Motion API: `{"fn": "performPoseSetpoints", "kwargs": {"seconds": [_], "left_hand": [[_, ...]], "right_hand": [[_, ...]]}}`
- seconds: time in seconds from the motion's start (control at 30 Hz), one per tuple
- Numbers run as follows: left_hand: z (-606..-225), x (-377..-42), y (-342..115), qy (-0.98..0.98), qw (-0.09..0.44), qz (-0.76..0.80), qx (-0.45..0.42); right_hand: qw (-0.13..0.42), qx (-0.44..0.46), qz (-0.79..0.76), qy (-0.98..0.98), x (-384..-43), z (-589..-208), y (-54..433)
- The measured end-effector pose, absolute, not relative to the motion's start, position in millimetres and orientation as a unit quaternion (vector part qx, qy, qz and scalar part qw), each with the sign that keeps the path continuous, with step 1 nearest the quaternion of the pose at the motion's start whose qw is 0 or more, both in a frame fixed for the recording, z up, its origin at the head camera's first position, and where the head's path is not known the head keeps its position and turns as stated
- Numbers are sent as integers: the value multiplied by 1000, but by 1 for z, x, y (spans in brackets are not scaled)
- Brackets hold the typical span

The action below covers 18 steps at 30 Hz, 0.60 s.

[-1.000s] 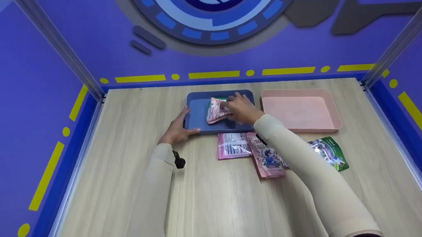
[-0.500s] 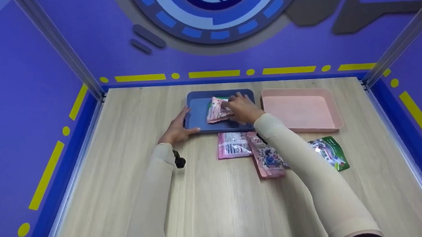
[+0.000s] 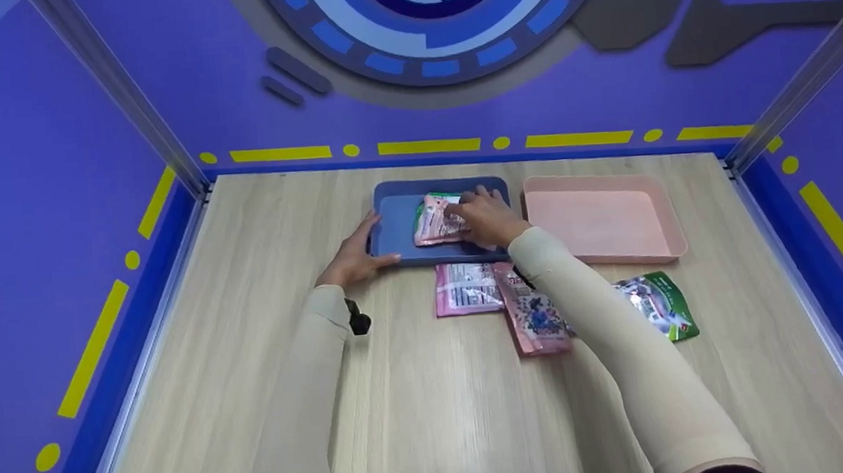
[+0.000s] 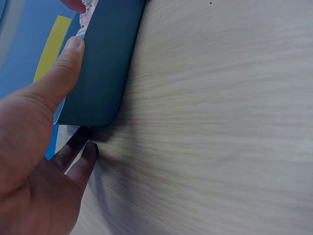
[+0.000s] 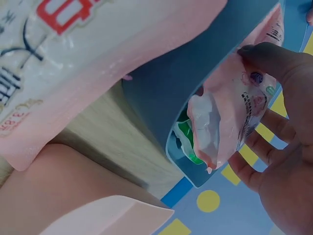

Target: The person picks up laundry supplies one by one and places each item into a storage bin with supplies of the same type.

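Note:
My left hand (image 3: 352, 261) spans the left front corner of the blue tray (image 3: 393, 227). Its thumb lies on the front wall, while the straight, spread fingers reach along the left end. Inside the tray, my right hand (image 3: 492, 220) holds a pink printed pouch (image 3: 433, 224) by its right part. The right wrist view shows the thumb (image 5: 261, 54) on one side of the pink pouch (image 5: 230, 107) and the fingers on the other. A green pouch (image 5: 188, 139) lies under it, mostly hidden.
Right of the blue tray stands a pink tray (image 3: 593, 215). On the table before them lie a pink pouch with a printed back (image 3: 467, 293), an overlapping pink floral pouch (image 3: 537, 321) and a green pouch (image 3: 664, 307), partly behind my right sleeve. Purple walls enclose the table.
The pink pouch in the blue tray lies slightly flatter, with more green showing at its left edge. My right hand has shifted a little right; my left hand keeps its place.

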<state>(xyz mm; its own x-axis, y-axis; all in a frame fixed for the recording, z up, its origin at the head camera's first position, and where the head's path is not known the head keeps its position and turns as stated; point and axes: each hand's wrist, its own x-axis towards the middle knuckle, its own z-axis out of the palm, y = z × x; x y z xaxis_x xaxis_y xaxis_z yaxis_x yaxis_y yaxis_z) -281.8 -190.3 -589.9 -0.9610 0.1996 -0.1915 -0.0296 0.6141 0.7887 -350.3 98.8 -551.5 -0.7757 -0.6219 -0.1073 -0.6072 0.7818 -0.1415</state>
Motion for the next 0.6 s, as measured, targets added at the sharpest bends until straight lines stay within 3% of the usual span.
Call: {"fn": "performPoseSetpoints", "kwargs": {"seconds": [0.47, 0.6], "left_hand": [[-593, -282, -188, 889, 140, 435, 37], [-591, -282, -190, 888, 136, 438, 40]], "right_hand": [[102, -315, -72, 941, -345, -552, 107], [86, -324, -90, 938, -344, -547, 113]]}}
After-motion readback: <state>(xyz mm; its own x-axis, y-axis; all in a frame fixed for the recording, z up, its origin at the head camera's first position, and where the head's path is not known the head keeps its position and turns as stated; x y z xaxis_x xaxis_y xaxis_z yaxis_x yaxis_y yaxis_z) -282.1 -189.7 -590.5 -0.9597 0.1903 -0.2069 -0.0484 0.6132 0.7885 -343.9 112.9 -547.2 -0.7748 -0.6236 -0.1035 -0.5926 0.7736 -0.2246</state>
